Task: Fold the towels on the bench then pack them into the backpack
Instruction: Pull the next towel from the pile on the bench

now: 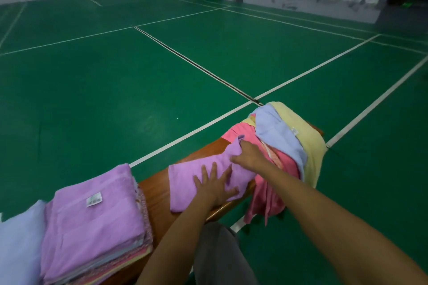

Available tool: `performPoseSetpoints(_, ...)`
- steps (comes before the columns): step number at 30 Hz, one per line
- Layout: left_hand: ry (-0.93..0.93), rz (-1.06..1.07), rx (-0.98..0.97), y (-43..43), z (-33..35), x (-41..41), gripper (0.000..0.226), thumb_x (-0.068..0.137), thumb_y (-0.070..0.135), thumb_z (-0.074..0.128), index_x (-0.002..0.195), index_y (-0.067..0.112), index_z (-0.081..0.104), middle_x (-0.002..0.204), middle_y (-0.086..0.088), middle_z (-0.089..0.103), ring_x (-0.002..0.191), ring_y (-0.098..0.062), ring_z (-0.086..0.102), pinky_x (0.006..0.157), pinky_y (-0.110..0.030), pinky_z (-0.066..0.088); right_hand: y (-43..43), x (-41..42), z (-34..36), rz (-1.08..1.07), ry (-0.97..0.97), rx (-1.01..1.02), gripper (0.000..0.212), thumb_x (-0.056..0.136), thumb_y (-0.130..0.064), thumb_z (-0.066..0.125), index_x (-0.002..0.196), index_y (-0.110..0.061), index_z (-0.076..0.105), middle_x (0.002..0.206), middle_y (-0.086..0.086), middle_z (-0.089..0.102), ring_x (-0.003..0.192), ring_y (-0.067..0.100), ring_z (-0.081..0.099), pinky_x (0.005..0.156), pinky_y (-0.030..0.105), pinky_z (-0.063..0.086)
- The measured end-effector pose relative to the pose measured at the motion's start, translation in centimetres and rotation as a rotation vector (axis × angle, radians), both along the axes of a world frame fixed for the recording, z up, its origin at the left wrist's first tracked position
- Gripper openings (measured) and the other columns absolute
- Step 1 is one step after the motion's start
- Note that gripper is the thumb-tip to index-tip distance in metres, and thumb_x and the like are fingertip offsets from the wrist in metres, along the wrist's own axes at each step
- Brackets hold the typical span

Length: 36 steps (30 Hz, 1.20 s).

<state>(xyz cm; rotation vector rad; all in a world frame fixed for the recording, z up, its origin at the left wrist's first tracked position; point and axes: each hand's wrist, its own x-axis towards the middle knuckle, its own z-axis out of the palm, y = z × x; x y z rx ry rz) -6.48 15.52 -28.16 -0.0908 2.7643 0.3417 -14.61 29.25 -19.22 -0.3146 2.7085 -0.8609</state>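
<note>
A stack of folded towels [92, 227], purple on top, sits at the near end of a wooden bench [157, 194] on a green court floor [139, 76]. Farther along the bench, a person's left hand [214, 186] presses flat, fingers spread, on a half-folded purple towel [185, 178]. The right hand [249, 155] grips that towel's far edge, fingers curled into the cloth. Beyond it, at the bench's far end, lies a loose heap of pink, pale blue and yellow towels [284, 143], some hanging over the edge.
</note>
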Motion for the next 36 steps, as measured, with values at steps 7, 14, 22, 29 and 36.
performPoseSetpoints(7,0.234,0.583,0.849,0.1,2.9,-1.8,0.027,0.105,0.014,0.042,0.107,0.013,0.069,0.094,-0.002,0.069,0.1,-0.022,0.064,0.083,-0.023,0.053,-3.8,1.6,0.1,-0.036,-0.022,-0.064,0.05,0.091,-0.034,0.072,0.132,-0.013,0.053,0.099,0.006,0.061,0.088,0.022,0.057,0.074,0.029,0.045)
performPoseSetpoints(14,0.208,0.964,0.955,-3.8,4.2,-1.0,0.055,0.107,0.046,0.036,0.08,0.009,0.065,0.08,-0.015,0.069,0.073,-0.022,0.06,0.069,-0.03,0.047,-8.8,4.9,-2.1,-0.075,-0.202,-0.183,0.02,0.103,-0.02,0.055,0.108,-0.004,0.067,0.095,0.011,0.07,0.077,0.02,0.065,0.067,0.024,0.053)
performPoseSetpoints(22,0.143,0.747,0.387,-7.9,2.2,-1.0,0.038,0.092,0.052,0.056,0.101,0.015,0.063,0.107,-0.01,0.07,0.093,-0.029,0.066,0.086,-0.039,0.057,-5.7,5.1,-4.0,-0.191,0.109,0.165,0.04,0.094,-0.028,0.061,0.131,-0.014,0.052,0.128,0.01,0.058,0.114,0.028,0.057,0.095,0.038,0.052)
performPoseSetpoints(29,0.031,0.719,0.37,-7.2,2.1,-0.3,0.094,0.059,0.089,0.064,0.114,0.013,0.054,0.107,-0.002,0.064,0.094,-0.022,0.061,0.078,-0.033,0.054,-5.4,3.1,-2.3,-0.416,-0.435,-0.032,0.044,0.094,-0.034,0.067,0.127,-0.008,0.052,0.121,0.011,0.057,0.11,0.03,0.058,0.089,0.035,0.049)
performPoseSetpoints(36,-0.062,0.818,0.749,-7.1,3.5,-0.4,0.055,0.098,0.044,0.06,0.141,0.01,0.05,0.143,-0.014,0.054,0.125,-0.029,0.054,0.092,-0.025,0.039,-5.4,1.9,-2.3,-0.311,-0.412,-0.214,0.024,0.085,-0.033,0.067,0.106,-0.023,0.061,0.09,0.0,0.064,0.08,0.018,0.063,0.08,0.032,0.054)
